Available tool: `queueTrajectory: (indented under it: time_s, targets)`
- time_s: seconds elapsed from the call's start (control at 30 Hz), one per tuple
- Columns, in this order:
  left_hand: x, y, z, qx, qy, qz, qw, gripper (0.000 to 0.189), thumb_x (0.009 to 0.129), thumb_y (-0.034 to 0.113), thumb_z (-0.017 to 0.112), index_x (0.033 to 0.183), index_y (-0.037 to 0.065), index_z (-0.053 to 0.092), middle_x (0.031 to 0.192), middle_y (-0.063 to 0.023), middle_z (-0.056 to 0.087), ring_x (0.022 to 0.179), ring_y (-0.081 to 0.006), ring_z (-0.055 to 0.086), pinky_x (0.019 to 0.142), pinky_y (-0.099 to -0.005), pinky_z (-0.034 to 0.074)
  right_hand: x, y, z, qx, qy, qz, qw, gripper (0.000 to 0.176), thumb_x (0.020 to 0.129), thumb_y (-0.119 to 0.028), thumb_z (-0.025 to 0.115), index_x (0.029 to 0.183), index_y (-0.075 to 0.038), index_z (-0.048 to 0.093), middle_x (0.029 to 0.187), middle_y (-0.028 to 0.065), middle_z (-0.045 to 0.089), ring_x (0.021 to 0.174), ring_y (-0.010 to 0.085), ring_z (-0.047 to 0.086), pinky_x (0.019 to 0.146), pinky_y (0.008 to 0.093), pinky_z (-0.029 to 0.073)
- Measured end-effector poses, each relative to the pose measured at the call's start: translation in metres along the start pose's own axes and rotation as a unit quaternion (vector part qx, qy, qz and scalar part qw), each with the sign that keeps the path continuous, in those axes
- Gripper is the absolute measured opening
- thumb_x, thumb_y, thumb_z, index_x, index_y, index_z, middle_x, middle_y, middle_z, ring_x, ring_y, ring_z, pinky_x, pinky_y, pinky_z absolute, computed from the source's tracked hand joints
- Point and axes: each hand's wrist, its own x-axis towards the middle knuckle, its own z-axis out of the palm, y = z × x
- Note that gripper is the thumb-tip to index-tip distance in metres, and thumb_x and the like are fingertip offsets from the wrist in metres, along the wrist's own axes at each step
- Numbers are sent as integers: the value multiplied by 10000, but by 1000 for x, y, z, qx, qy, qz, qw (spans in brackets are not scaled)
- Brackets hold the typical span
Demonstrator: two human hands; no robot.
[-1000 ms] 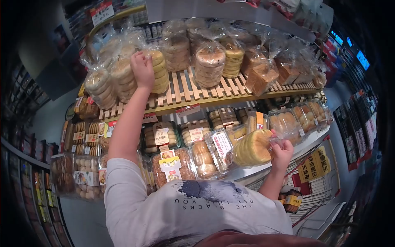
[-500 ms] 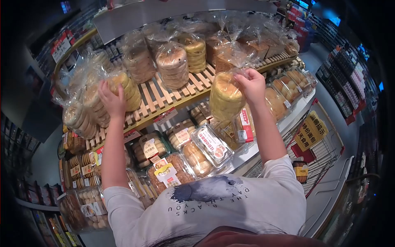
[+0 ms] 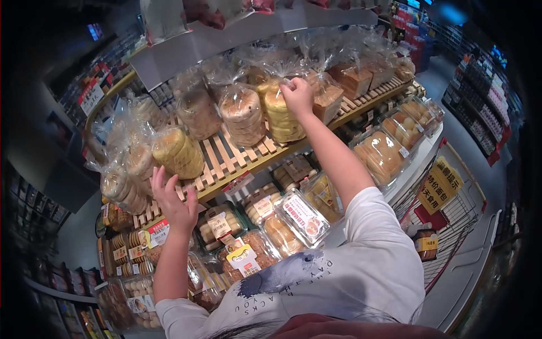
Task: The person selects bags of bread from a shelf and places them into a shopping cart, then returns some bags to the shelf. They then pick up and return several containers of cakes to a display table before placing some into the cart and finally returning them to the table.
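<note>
My right hand (image 3: 297, 95) pinches the gathered top of a clear bag holding a yellow sliced round loaf (image 3: 283, 120). That loaf stands upright at the front of the slatted wooden shelf (image 3: 217, 160), just right of a pale bagged loaf (image 3: 243, 116). My left hand (image 3: 175, 200) hangs in front of the shelf's left part, fingers spread, with nothing in it. Closest to it is another yellow bagged loaf (image 3: 179, 152), which leans to one side. Pale bagged loaves (image 3: 125, 183) stand to the left of that one.
Below lie clear boxes of buns (image 3: 220, 225) and a white-labelled box (image 3: 303, 217). Square bagged loaves (image 3: 351, 79) fill the shelf's right end. A shopping cart (image 3: 451, 226) with a yellow sign (image 3: 440, 185) stands at the right.
My right hand has carried the yellow loaf left and back, from in front of the shelf onto it. My left hand has come off the left loaves toward me.
</note>
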Motion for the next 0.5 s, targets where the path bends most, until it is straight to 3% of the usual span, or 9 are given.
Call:
queueTrajectory:
  time_s: [0.13,0.23,0.33,0.37,0.5]
  targets:
    - [-24,29,-14,-25,-71,16,997,354,750,119,567,1068,25,442,1268,-208,348,1222,-406,300,995,-492,243,-6,16,-9,9,2,34,999,303,661,-273,678,661,-13,522,699,132,547,667,303,531,592,390,418]
    - [-43,48,-21,-40,-127,5,991,339,732,113,572,1039,29,455,1265,-210,351,1209,-406,312,995,-499,241,-14,20,-11,-45,11,-49,998,336,661,-313,677,767,-19,552,799,128,564,796,302,533,726,399,421]
    - [-55,62,-33,-49,-177,-11,983,327,736,125,576,1025,23,461,1266,-209,352,1194,-402,323,994,-512,233,-17,16,-18,-128,93,-173,972,451,663,-351,668,926,-6,543,928,140,547,947,309,488,873,428,352]
    - [-60,65,-38,-50,-188,-19,981,328,740,127,575,1028,21,460,1266,-208,352,1193,-400,324,992,-514,232,-18,14,-24,-153,59,-153,975,573,658,-376,665,1045,9,493,1038,155,507,1046,317,430,954,457,275]
    - [-86,76,-55,-71,-217,-66,971,275,762,125,556,1003,17,479,1250,-200,370,1200,-369,326,1007,-459,235,-27,-3,-40,-117,72,-114,984,625,664,-347,663,1101,46,451,1102,184,473,1081,330,410,995,452,262]
